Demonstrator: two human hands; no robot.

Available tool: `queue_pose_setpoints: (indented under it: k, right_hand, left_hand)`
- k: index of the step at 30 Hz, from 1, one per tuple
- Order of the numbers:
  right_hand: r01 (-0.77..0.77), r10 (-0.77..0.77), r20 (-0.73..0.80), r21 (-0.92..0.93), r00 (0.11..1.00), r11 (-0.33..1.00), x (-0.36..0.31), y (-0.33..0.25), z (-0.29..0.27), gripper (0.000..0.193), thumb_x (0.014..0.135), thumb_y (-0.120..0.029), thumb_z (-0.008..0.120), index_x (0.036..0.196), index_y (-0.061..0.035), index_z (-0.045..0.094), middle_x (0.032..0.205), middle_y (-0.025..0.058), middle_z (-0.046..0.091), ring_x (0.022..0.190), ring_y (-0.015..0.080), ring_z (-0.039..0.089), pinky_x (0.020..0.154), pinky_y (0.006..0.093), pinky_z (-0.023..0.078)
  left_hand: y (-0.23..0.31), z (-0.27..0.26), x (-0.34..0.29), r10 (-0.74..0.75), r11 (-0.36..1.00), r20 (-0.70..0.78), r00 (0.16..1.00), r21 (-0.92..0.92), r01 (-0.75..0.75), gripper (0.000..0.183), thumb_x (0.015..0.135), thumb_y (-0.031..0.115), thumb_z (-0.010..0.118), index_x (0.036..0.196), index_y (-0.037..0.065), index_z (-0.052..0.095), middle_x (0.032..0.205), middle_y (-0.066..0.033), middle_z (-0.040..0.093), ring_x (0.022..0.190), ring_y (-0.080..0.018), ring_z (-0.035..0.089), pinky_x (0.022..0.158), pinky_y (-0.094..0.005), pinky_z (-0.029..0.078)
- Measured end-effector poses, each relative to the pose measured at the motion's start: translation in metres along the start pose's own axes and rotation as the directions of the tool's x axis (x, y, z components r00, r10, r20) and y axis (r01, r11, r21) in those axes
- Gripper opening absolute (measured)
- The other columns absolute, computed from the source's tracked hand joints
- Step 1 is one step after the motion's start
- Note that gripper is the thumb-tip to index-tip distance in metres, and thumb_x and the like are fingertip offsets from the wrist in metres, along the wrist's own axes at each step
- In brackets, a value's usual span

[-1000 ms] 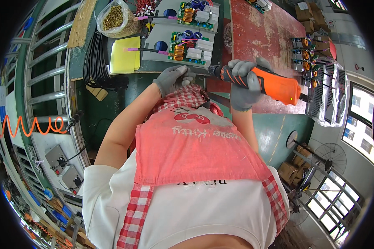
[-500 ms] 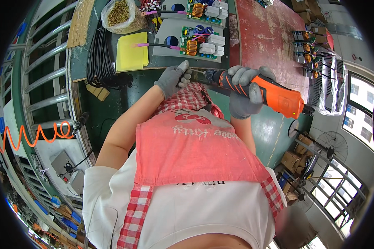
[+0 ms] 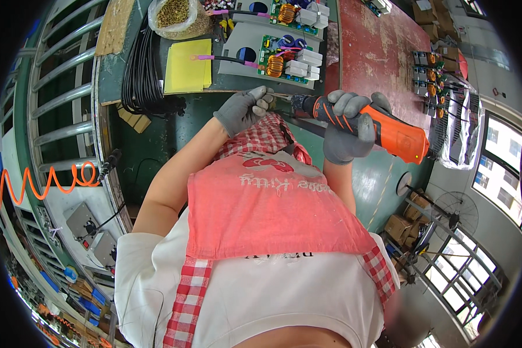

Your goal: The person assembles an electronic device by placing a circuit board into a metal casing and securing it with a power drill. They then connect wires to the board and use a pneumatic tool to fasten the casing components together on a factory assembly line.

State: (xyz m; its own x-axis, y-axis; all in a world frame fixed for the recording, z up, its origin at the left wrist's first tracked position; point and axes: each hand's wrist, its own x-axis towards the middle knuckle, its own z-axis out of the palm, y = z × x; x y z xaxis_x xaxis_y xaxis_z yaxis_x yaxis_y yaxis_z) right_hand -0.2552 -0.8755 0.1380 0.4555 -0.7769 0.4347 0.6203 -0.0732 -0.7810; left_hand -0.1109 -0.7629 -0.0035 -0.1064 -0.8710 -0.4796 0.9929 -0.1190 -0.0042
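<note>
My right hand (image 3: 347,139), in a grey glove, is wrapped round the body of an orange and black power screwdriver (image 3: 401,137). The tool lies almost level, its bit pointing left. My left hand (image 3: 240,111), gloved too, is closed in a pinch at the bit's tip, in front of the bench edge. What its fingers hold there is too small to make out. Just beyond the hands, a green circuit board (image 3: 298,72) with a copper coil and white blocks sits on a grey plate (image 3: 232,64). A black cable (image 3: 229,59) with pink ends runs across that plate.
Yellow sheets (image 3: 188,66), a black cable bundle (image 3: 139,81) and a bag of small brass-coloured parts (image 3: 174,17) lie on the bench's left. A second board (image 3: 301,14) is farther back. At right stands a worn red tabletop (image 3: 380,52) with several assemblies (image 3: 426,75) along its edge.
The view has shifted slightly, so the bench things sit a little farther right and higher. Both hands and the screwdriver keep nearly the same pose, the bit still at my left fingers.
</note>
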Motion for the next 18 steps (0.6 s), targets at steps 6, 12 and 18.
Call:
queue_pose_setpoints:
  k: [6,12,18]
  right_hand:
    - [-0.025,0.027,-0.031,0.05,0.999,0.998,0.014,0.023,0.013,0.038,0.079,0.0,0.049,0.117,-0.0053,0.041,0.072,0.0069,0.054,0.066,0.0193,0.054,0.074,0.0441,0.048]
    - [-0.071,0.078,0.056,-0.12,0.995,0.99,0.028,0.075,0.004,0.042,0.077,0.002,0.052,0.117,-0.0011,0.039,0.074,0.0096,0.056,0.069,0.0221,0.057,0.076,0.046,0.05]
    - [-0.122,0.141,0.119,-0.15,0.983,0.981,0.033,0.096,-0.001,0.041,0.077,0.007,0.051,0.115,-0.0013,0.039,0.073,0.0099,0.056,0.071,0.0214,0.059,0.076,0.0435,0.051]
  left_hand:
    - [0.002,-0.017,0.01,0.025,0.996,-0.007,1.0,-0.091,-0.025,0.03,0.096,0.026,0.051,0.107,-0.001,0.055,0.091,-0.0083,0.059,0.065,-0.0079,0.051,0.05,-0.018,0.044]
    - [0.021,-0.046,0.031,0.174,0.924,-0.215,0.961,0.372,-0.084,0.03,0.094,0.027,0.054,0.11,0.002,0.058,0.097,-0.0094,0.064,0.079,-0.012,0.059,0.062,-0.0226,0.048]
    - [0.034,-0.062,0.042,0.282,0.915,-0.303,0.91,0.369,-0.161,0.025,0.091,0.022,0.057,0.104,-0.001,0.058,0.091,-0.0106,0.064,0.074,-0.0161,0.061,0.06,-0.0243,0.051]
